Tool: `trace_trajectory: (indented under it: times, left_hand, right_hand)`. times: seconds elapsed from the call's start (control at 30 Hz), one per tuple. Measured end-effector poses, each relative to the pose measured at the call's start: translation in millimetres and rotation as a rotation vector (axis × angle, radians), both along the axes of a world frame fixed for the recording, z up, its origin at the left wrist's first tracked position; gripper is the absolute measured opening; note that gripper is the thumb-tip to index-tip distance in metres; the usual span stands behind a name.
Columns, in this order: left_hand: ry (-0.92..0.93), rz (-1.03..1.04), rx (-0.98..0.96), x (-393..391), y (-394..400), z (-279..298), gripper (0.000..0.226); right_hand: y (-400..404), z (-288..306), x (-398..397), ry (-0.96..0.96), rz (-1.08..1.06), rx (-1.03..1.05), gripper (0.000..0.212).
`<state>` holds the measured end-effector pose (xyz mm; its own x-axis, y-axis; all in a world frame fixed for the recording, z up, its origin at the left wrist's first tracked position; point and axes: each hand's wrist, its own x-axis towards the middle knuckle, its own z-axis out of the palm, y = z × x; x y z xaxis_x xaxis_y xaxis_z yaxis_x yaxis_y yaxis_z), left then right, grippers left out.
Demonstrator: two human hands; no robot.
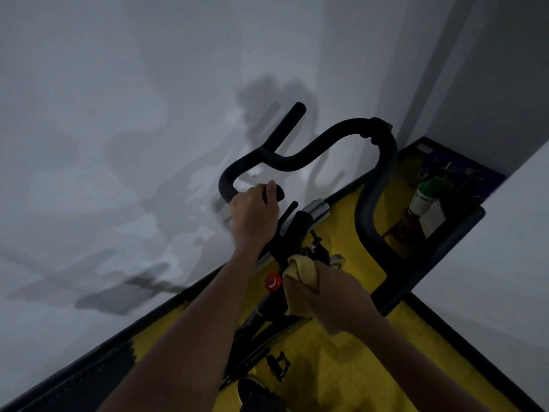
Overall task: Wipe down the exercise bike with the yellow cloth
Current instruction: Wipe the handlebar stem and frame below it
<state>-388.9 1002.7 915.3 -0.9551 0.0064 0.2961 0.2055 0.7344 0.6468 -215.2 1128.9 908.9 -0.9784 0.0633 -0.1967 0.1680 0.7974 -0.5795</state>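
While hands [255,215] grip, bike [377,185] close beside wall [118,144].

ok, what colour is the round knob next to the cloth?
Red knob, with a small white mark; head view.

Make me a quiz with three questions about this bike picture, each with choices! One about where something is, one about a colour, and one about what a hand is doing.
1. Where is the yellow cloth?
A. On the floor
B. In the right hand, against the bike's middle post
C. Draped over the handlebar

2. What colour is the round knob beside the cloth?
A. Red
B. Blue
C. White

3. What is the left hand doing?
A. Hanging loose
B. Pointing at the wall
C. Gripping a handlebar end

Answers: 1 B, the fingers are bunched round the cloth at the post. 2 A, the knob shows bright red. 3 C, the fingers and thumb wrap round the black grip.
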Motion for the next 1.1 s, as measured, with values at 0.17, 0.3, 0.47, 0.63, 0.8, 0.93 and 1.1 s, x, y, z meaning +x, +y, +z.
trace_trajectory:
  times: [0.17, 0.3, 0.47, 0.63, 0.8, 0.93, 1.1]
  left_hand:
    - [0.009, 0.011, 0.023, -1, 1, 0, 0.05]
    - [0.03, -0.012, 0.032, 2, 1, 4, 0.039]
    - [0.022, -0.019, 0.007, 3, -2, 2, 0.049]
    - [0.016, -0.019, 0.029, 6, 0, 6, 0.045]
    - [0.027, -0.018, 0.028, 7, 1, 8, 0.036]
    - [0.025, -0.012, 0.039, 7, 2, 10, 0.036]
    - [0.02, -0.02, 0.016, 10, 2, 13, 0.037]
  right_hand:
    - [-19, -6, -57, 0.022, -0.235, -0.528, 0.081]
    - [-16, -3, -51, 0.079, -0.202, -0.457, 0.07]
    - [5, -5, 3, 0.01, 0.058, -0.042, 0.076]
    - [17, -2, 22, 0.08, 0.093, 0.145, 0.076]
    - [-12, 4, -32, 0.014, -0.136, -0.417, 0.052]
    - [-23, 4, -58, 0.125, -0.295, -0.448, 0.056]
    - [-3, -7, -14, 0.005, -0.026, -0.204, 0.061]
